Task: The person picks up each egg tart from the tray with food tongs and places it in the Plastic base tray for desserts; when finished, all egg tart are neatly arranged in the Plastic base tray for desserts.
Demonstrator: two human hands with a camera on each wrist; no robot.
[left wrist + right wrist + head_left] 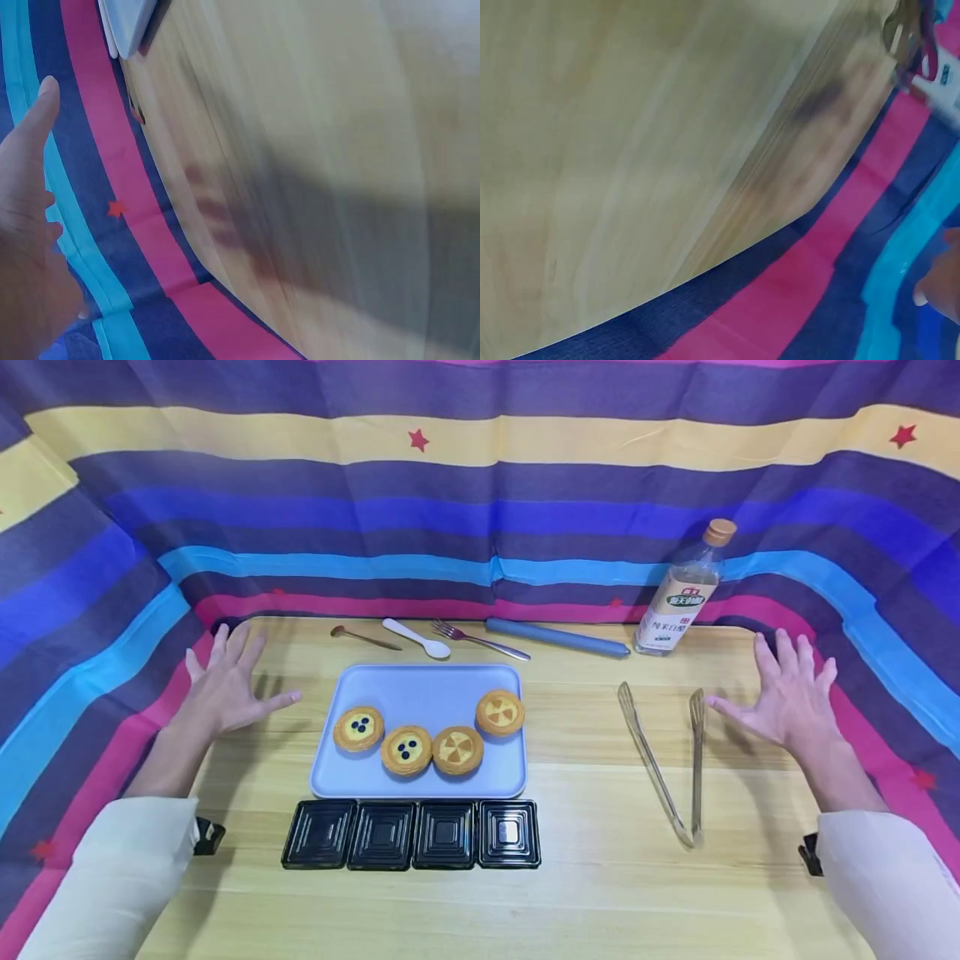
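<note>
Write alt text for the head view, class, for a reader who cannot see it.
Two open hands, left hand and right hand, hover above a wooden table. Between them a blue tray holds four tarts, with four black containers in front and metal tongs to the right.

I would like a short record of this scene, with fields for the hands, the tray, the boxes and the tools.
left hand: open, fingers spread, holds nothing, left of tray
right hand: open, fingers spread, beside tongs
tray: pale blue, four tarts; two with dark berries, two with yellow slices
boxes: four black, in a row before tray
far edge: small spoon, white spoon, fork, blue rolling pin, bottle
</note>
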